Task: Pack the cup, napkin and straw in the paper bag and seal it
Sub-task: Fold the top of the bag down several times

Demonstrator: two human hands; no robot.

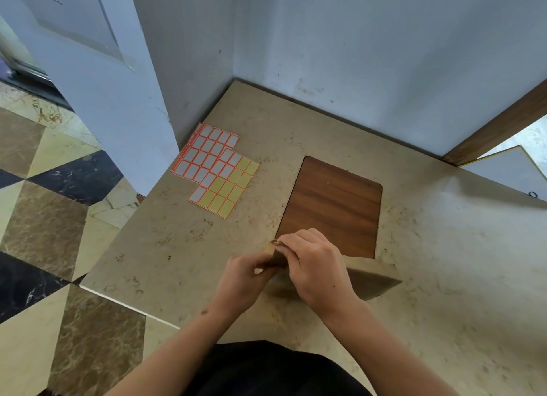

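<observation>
- Paper bag (371, 280) lies flat on the beige stone-patterned counter (165, 247), near its front edge, its right end sticking out past the right hand and overlapping the near edge of a dark wood-grain panel (331, 206) set into the counter.
- Left hand (239, 283) pinches the bag's left end, thumb and fingers closed on the brown paper.
- Right hand (313, 262) lies over the bag just beside the left, fingers curled and gripping the same folded end, whose corner peeks up between the two hands.
- Both hands touch each other at the fold; the bag's mouth is hidden under them, so whether it is fully closed cannot be told.
- Cup, napkin and straw do not show anywhere.
- Label sheets (216, 168), orange-bordered with white and yellow stickers, lie overlapped at the counter's far left, well apart from the bag.
- White walls meet in a corner behind the counter.
</observation>
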